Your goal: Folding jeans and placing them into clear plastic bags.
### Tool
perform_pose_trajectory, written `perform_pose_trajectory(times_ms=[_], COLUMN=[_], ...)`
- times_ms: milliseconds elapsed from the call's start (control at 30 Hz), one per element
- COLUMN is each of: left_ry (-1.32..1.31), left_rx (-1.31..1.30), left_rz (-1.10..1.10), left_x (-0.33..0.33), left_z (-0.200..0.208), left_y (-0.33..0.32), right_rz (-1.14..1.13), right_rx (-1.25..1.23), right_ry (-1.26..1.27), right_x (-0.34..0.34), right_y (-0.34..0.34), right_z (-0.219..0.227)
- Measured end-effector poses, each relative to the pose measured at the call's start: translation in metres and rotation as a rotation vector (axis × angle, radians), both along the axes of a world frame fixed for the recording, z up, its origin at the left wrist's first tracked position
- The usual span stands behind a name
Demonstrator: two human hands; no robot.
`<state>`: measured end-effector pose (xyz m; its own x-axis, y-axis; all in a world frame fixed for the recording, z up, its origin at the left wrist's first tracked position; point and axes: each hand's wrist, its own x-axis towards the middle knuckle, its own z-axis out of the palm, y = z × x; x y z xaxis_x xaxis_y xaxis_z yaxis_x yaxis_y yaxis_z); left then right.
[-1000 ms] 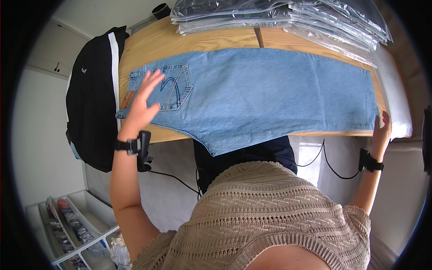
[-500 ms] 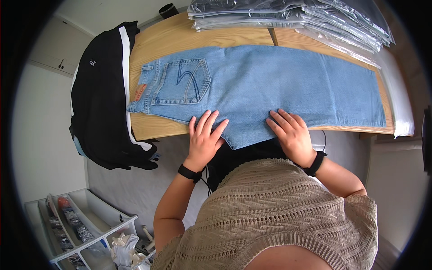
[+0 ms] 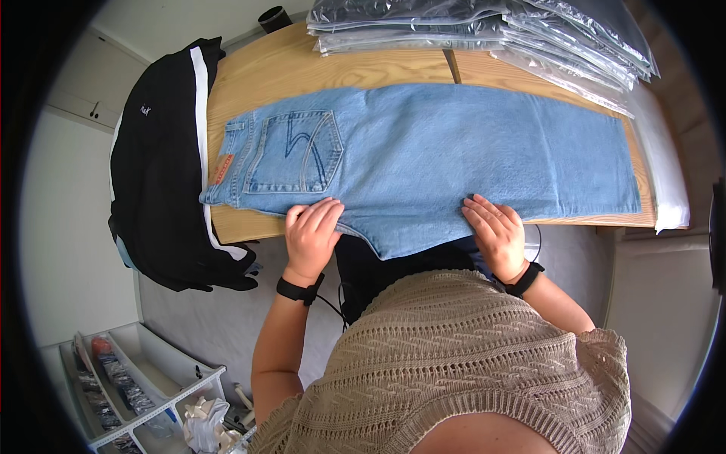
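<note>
Light blue jeans (image 3: 446, 151) lie folded lengthwise across the table, waistband to the left and hems to the right. A stitched back pocket (image 3: 291, 151) faces up. The crotch corner hangs over the table's near edge. My left hand (image 3: 311, 236) is closed on the near edge of the jeans, just below the pocket, with its fingers together on top. Farther right, my right hand (image 3: 495, 233) pinches the same near edge, fingers lying over the cloth and the thumb hidden.
A black garment with a white stripe (image 3: 162, 166) drapes over the table's left end. Stacked clear plastic packages (image 3: 469, 30) sit at the back right of the wooden table (image 3: 265, 68). White plastic sheets (image 3: 665, 166) line its right end. A divided white bin (image 3: 151, 363) stands at the lower left.
My left hand has slid left along the jeans' edge and its spread fingers have drawn together. My right hand's fingers have also closed up at the edge. The view has shifted slightly.
</note>
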<state>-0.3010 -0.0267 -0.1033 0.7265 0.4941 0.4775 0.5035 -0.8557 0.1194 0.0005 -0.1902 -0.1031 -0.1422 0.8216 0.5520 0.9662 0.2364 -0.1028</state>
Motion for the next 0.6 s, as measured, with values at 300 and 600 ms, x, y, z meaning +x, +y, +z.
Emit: perform_pose_trajectory(times_ms=[300, 600], left_ry=[-0.075, -0.174], left_rx=[-0.157, -0.069], left_rz=[0.016, 0.26], left_x=[-0.004, 0.027], left_z=[0.008, 0.013], left_y=[-0.011, -0.001], right_rz=[-0.033, -0.107], right_rx=[-0.057, -0.223], right_ry=[0.159, 0.252], right_x=[0.009, 0.023], right_y=[0.003, 0.064], right_z=[0.015, 0.035])
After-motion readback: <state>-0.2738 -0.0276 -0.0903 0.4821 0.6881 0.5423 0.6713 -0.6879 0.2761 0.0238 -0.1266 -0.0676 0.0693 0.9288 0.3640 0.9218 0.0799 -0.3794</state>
